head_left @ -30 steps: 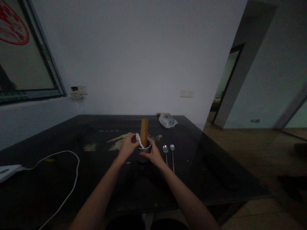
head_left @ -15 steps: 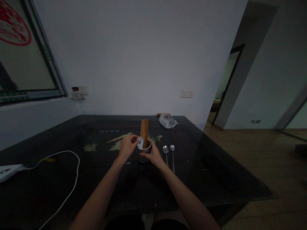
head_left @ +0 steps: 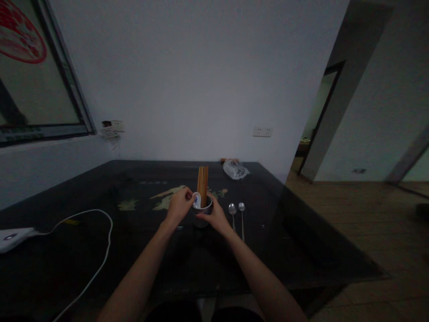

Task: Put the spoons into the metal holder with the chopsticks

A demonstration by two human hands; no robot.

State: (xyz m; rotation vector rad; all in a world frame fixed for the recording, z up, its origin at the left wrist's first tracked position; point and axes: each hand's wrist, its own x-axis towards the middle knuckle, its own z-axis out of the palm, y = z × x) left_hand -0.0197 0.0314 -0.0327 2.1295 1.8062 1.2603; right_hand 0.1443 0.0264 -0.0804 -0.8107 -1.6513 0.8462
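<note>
A round metal-looking cup (head_left: pixel 201 218) stands on the dark table, with a bundle of wooden chopsticks (head_left: pixel 203 185) upright in it. My right hand (head_left: pixel 214 215) is wrapped round the cup's right side. Pinched in the fingers of my left hand (head_left: pixel 181 203) is a white ceramic soup spoon (head_left: pixel 197 200) with a blue mark, at the cup's left rim beside the chopsticks. Part of the spoon is hidden by the fingers and the rim. Two metal spoons, a larger spoon (head_left: pixel 232 209) and a smaller spoon (head_left: pixel 241 207), lie to the right of my right hand.
A crumpled clear plastic bag (head_left: pixel 235 170) lies at the table's far edge. On the left are a white power strip (head_left: pixel 15 238) and its looping white cable (head_left: pixel 109 243). A dark flat object (head_left: pixel 310 241) lies on the right. Wall sockets (head_left: pixel 262 131) are above the table (head_left: pixel 268 264).
The view has shifted very slightly. Both hands keep their places at the cup and the spoon, with no clear movement of either.
</note>
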